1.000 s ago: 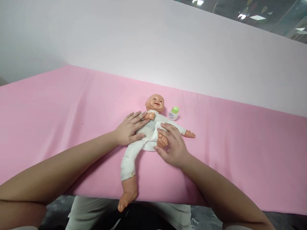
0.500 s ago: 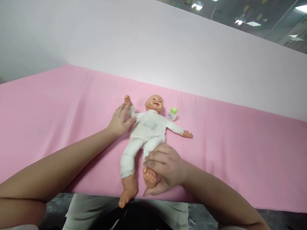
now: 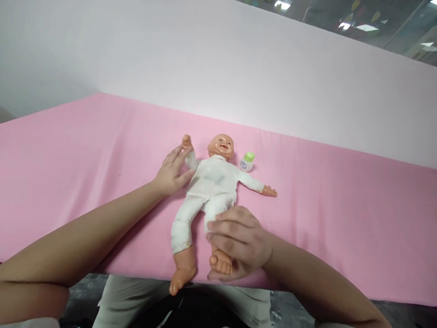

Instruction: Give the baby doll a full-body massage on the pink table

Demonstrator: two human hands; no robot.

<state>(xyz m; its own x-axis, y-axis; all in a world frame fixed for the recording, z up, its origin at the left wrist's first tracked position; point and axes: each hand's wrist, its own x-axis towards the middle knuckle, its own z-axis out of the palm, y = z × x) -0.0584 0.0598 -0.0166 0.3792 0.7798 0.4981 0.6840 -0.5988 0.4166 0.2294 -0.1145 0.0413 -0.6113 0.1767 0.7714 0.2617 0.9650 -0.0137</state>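
Note:
A plastic baby doll [image 3: 211, 184] in a white suit lies on its back on the pink sheet [image 3: 85, 150], head towards the wall. My left hand [image 3: 170, 173] grips the doll's raised arm beside its head. My right hand [image 3: 239, 241] is wrapped around the doll's lower leg just above the foot, near the front edge of the sheet. The doll's other arm lies stretched out to the right and its other leg points towards me.
A small white bottle with a green cap [image 3: 247, 161] lies on the sheet right of the doll's head. A pale wall [image 3: 239, 68] rises behind the surface. My lap in grey trousers [image 3: 129, 300] shows below the front edge.
A second ago my hands were on the doll's torso and its foot was folded up. Since then my right hand pulled the leg straight towards me and my left hand lifted the arm beside the head.

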